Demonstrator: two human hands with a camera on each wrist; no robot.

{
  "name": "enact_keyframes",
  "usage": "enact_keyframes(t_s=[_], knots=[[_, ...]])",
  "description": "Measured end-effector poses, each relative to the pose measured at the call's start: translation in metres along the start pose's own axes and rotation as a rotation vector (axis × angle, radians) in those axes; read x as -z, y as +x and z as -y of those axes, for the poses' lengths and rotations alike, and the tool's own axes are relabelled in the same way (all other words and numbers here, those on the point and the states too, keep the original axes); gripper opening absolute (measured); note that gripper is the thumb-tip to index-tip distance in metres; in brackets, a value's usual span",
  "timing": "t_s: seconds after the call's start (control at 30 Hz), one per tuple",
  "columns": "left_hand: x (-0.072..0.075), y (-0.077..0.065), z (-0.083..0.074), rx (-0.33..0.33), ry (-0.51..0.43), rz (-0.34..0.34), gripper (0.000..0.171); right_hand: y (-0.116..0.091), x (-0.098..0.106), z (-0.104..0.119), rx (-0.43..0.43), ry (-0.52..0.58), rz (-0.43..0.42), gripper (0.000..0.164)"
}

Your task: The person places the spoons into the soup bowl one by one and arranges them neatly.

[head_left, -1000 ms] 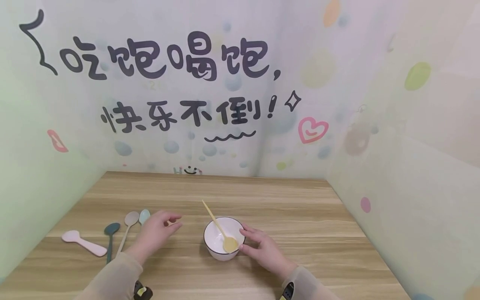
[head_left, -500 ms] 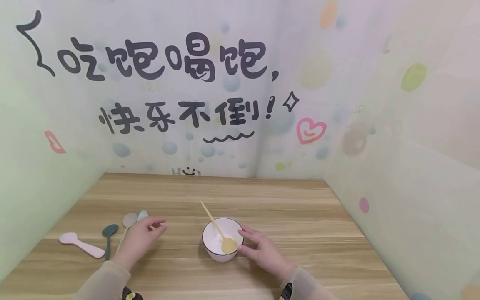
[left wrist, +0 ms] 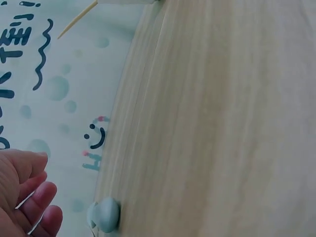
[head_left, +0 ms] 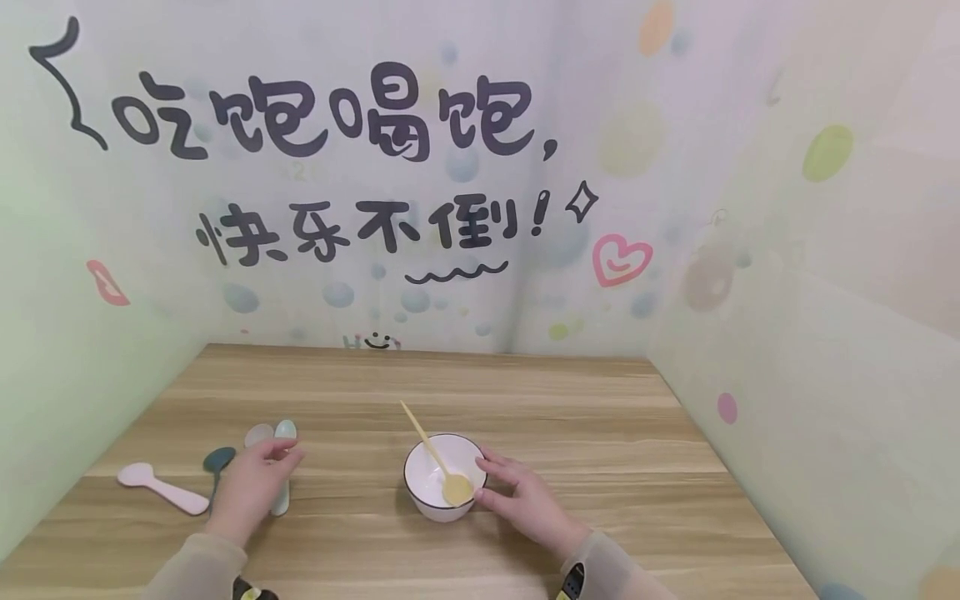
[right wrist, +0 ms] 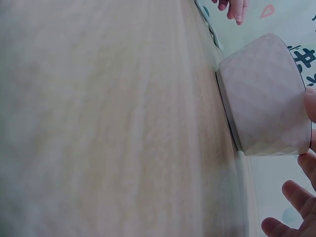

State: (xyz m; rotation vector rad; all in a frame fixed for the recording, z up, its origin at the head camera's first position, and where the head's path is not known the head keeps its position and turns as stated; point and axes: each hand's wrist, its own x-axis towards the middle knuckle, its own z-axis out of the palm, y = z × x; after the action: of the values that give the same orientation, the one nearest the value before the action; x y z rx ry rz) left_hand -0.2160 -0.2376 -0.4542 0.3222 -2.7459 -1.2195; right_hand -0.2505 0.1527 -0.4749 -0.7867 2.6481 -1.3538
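Note:
In the head view a white bowl point(head_left: 427, 504) with a dark rim stands mid-table, a yellow spoon point(head_left: 457, 490) leaning inside with its handle past the rim. My right hand point(head_left: 528, 504) holds the bowl's right side, thumb and forefinger at the rim; the right wrist view shows its faceted wall. Over the spoons at left hovers my left hand point(head_left: 251, 487), fingers loosely bent, nothing in them. Close by it lie a light-blue spoon point(head_left: 282, 500), a beige spoon point(head_left: 259, 433) mostly hidden by the hand, and a dark teal spoon point(head_left: 219, 458).
A pink spoon point(head_left: 165, 487) lies farther left on the wooden table point(head_left: 600, 467). Printed walls enclose the table at the back point(head_left: 337, 192) and both sides. Each wrist wears a strapped device.
My left hand has moved left, away from the bowl and over the spoons, uncovering the light-blue spoon's handle. My right hand and the bowl have stayed in place.

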Motion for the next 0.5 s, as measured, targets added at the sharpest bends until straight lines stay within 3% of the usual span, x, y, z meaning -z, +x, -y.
enact_keyframes(t_s=[0.2,0.5], knots=[[0.001,-0.002,0.006,0.067,-0.019,-0.023,0.062,0.000,0.000,0.000,0.000,0.021,0.003,0.055],[-0.001,0.002,0.018,0.073,0.052,-0.079,0.055,0.000,-0.002,-0.002,0.007,0.020,-0.003,0.055]])
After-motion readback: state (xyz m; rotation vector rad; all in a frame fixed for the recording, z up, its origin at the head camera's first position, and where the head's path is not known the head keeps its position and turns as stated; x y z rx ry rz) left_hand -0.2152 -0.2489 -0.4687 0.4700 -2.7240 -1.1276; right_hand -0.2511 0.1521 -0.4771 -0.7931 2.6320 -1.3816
